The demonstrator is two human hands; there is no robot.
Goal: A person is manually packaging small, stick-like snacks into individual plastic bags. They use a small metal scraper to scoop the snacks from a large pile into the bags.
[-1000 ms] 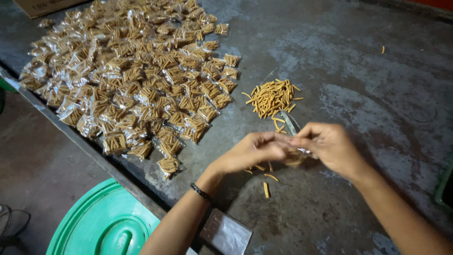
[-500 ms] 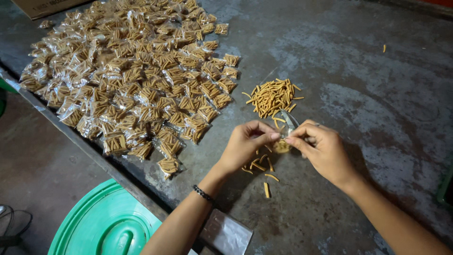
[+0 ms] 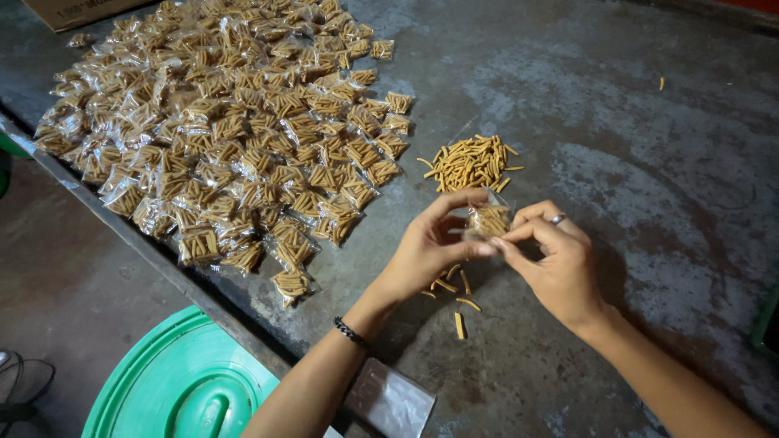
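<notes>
Worktop [image 3: 633, 130]: grey, stained and worn, edged on the near left by a metal strip.

Packets [image 3: 235, 138]: a wide heap of small clear packets filled with yellow-brown sticks, spread over the far left of the worktop and reaching to its left edge. Well apart from both hands.

Loose sticks, pile [image 3: 472, 162]: unpacked yellow-brown sticks in a small mound, just beyond the hands, between them and the right fringe of the heap.

Loose sticks, scattered [image 3: 454, 296]: a few lying on the worktop under and just near of the hands; one more stray stick [image 3: 661, 83] far off to the right.

Green lid [image 3: 182, 385]: round, plastic, below the worktop edge at the near left.

Grey block [image 3: 389, 399]: flat, shiny, at the near edge beside the left forearm.

Cardboard box [image 3: 81, 11]: corner only, at the far left.

Small packet [image 3: 489, 219]: clear, part-filled with sticks, held up off the worktop between both hands, near the middle of the scene.

Left hand [image 3: 422, 251]: thumb and fingers closed on the packet's left side; dark bracelet at the wrist.

Right hand [image 3: 560, 259]: fingers pinched on the packet's right side, ring on one finger.

Nothing lies between the hands and the pile.
</notes>
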